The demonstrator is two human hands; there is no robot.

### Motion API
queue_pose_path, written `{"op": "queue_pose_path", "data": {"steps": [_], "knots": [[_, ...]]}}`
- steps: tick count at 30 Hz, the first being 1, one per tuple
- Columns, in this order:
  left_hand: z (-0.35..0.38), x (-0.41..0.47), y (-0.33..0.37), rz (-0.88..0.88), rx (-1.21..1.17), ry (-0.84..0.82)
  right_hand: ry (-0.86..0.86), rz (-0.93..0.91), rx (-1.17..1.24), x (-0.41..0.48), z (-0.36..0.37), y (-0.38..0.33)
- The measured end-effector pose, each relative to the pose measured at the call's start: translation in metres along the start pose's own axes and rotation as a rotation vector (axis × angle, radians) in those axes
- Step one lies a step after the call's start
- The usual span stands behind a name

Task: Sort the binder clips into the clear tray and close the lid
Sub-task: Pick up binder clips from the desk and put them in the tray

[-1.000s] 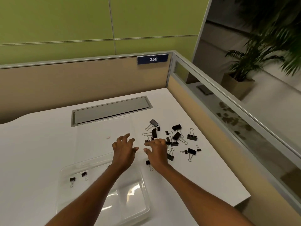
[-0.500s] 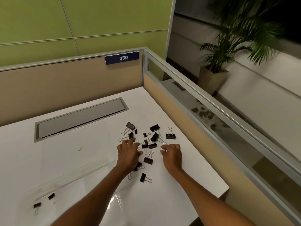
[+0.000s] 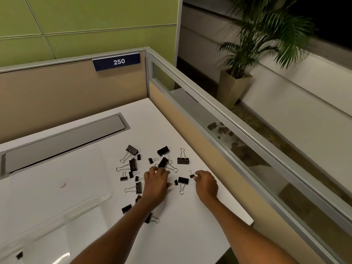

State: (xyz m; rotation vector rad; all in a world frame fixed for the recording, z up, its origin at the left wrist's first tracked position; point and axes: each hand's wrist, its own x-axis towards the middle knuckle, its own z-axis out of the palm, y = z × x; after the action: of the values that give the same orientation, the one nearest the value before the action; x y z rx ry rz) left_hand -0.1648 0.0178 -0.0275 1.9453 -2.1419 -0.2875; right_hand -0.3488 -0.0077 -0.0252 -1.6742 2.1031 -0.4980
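Observation:
Several black binder clips of different sizes lie scattered on the white desk. My left hand rests palm down among them, its thumb touching a tiny clip beside a medium clip. My right hand pinches a small binder clip at its fingertips. The clear tray sits at the lower left with its lid open flat behind it. One clip lies in the tray at the frame's bottom edge.
A grey cable flap is set into the desk at the back. Beige partition walls with a glass strip border the back and right. A sign reading 250 hangs on the back wall. A potted plant stands beyond the partition.
The view has swung right, so the tray slid to the lower left. My right hand moved right and pinched a small clip. My left hand shifted right into the pile.

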Motion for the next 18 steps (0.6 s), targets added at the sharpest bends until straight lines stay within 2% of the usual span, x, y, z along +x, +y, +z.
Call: {"op": "queue_pose_path", "data": {"steps": [7, 18], "knots": [[0.009, 0.010, 0.004, 0.023, 0.030, -0.035, -0.040, 0.075, -0.038, 0.013, 0.008, 0.001], [0.020, 0.017, 0.007, 0.084, 0.159, -0.047, -0.055, 0.035, -0.101, 0.016, 0.012, -0.005]]}}
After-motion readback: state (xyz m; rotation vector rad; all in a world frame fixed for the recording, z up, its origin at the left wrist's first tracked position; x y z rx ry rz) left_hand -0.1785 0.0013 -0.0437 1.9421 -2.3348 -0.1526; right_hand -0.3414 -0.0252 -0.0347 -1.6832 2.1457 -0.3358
